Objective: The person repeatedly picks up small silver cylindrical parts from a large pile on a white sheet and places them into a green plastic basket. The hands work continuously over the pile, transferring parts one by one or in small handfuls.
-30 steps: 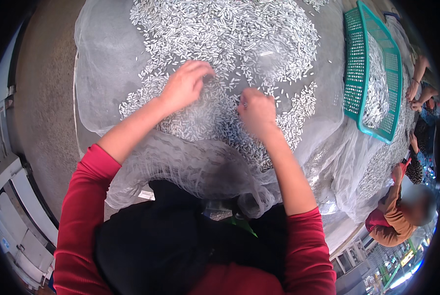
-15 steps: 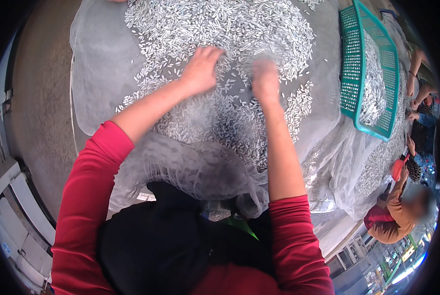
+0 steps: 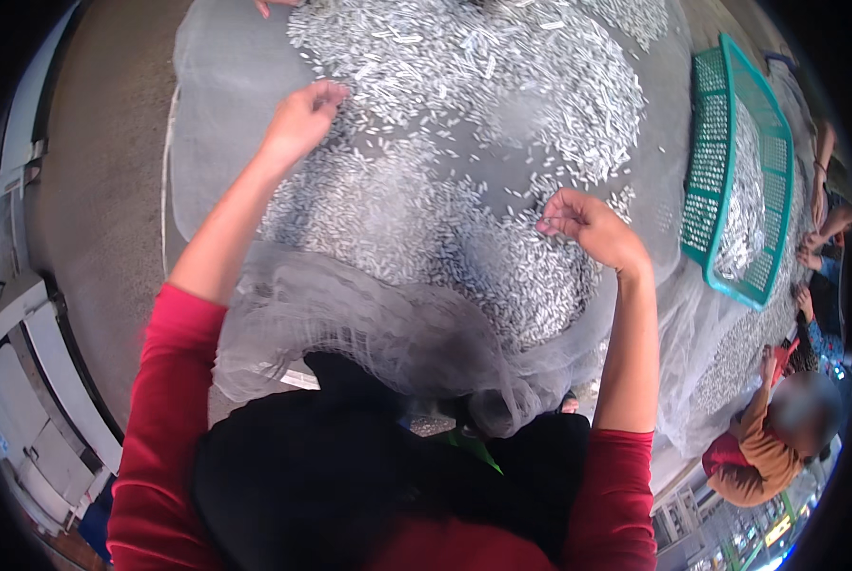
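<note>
Many small, silvery-white elongated pieces (image 3: 540,67) lie heaped across a table covered with fine pale netting (image 3: 226,114). A second spread of the same pieces (image 3: 378,200) lies nearer my body, separated from the far heap by a strip of grey surface. My left hand (image 3: 304,119) is at the left edge of the far heap, its fingers curled together. Over the right side of the nearer spread, my right hand (image 3: 597,228) is closed with bent fingers, thumb near the fingertips. Whatever either hand holds is too small or hidden to make out.
A teal plastic basket (image 3: 710,171) holding similar pieces stands at the right. Bunched netting (image 3: 350,305) hangs over the near edge. Another person's hand (image 3: 272,6) shows at the far left edge of the heap. Several people sit at the right, one in an orange-brown top (image 3: 769,452).
My hands have moved apart: the left went to the left, the right came back toward me and rightward. More pieces now lie in the nearer spread. The whole view has shifted slightly.
</note>
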Demonstrator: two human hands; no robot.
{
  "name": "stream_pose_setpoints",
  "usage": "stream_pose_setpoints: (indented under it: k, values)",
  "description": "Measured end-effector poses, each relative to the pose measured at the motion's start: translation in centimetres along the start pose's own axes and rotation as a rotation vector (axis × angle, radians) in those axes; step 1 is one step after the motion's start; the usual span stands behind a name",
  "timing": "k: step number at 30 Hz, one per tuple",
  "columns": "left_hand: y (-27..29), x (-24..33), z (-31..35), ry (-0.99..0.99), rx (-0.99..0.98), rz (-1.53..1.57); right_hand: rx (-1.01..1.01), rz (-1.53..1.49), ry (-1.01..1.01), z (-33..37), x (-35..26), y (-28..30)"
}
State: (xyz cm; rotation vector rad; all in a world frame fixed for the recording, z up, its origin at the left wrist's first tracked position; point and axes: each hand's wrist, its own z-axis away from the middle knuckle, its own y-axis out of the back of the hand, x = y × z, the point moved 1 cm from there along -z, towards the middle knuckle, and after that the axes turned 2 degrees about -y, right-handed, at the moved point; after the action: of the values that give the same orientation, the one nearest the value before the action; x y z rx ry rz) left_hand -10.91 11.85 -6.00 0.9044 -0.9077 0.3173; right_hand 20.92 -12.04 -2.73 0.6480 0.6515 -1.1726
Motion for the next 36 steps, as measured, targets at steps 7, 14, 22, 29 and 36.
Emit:
stream_pose_setpoints:
  k: [7,14,22,29,36]
  values:
    - [-10.0,1.8,-4.7,-0.354,0.369,-0.321,0.178,-0.343,0.078,-4.4,-1.0,-4.3]
    - [-14.9,5.6,2.8,-0.797,-0.180,-0.404,0.417,-1.018,0.210,-2.6,1.0,-3.7]
    - [-11.1,5.3,3.7,-0.638,-0.184,-0.239,0.676,-0.076,0.070,-6.7,-0.1,-2.5]
    - [-9.0,4.9,-1.4,-0.643,0.110,-0.380,0.864,0.571,-0.138,-13.4,-4.8,-3.1]
    - [-10.8,4.8,-2.3,-0.622,-0.092,-0.639,0.773,-0.248,0.078,-9.7,-3.1,-2.0]
